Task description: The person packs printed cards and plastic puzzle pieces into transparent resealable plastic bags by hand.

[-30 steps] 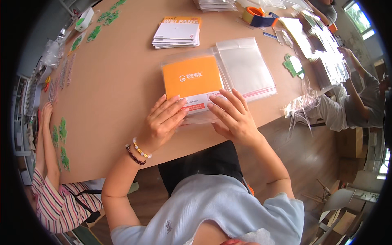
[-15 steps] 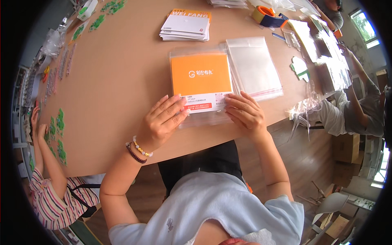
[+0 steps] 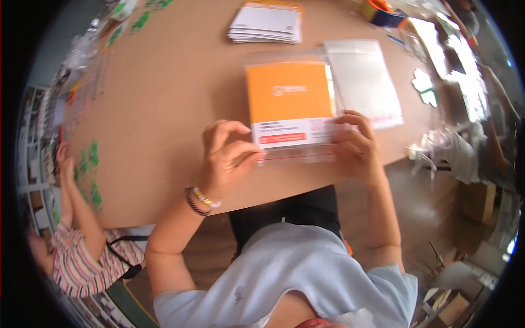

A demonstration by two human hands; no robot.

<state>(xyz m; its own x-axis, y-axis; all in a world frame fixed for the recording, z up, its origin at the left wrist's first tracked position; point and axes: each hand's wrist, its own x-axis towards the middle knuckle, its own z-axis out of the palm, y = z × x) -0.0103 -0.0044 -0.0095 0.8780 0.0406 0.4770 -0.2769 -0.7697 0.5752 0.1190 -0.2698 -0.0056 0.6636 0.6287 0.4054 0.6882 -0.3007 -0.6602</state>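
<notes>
In front of me lies a clear plastic bag [image 3: 298, 155] with a square orange-and-white printed card pack [image 3: 291, 98] inside it. Its flap, with a reddish strip, faces my body. My left hand [image 3: 227, 156] grips the flap's left corner between thumb and fingers, the index finger curled above. At the right edge of the same bag, my right hand [image 3: 358, 143] has bent fingers closed on the side; motion blurs it. Just beyond, to the right, a stack of clear plastic bags [image 3: 363, 82] lies flat.
Farther back sits a pile of white-and-orange cards [image 3: 265, 24]. A tape dispenser [image 3: 383, 12] stands at the far right, near a white-and-green cutout [image 3: 425, 87]. Green pieces [image 3: 90, 169] lie at the left, by a co-worker in a striped shirt [image 3: 82, 268]. Another person works at the right.
The view has shifted, so the table's things appear farther right and higher. My left fingers have moved off the card's face to the flap corner; my right fingers have curled more at the edge.
</notes>
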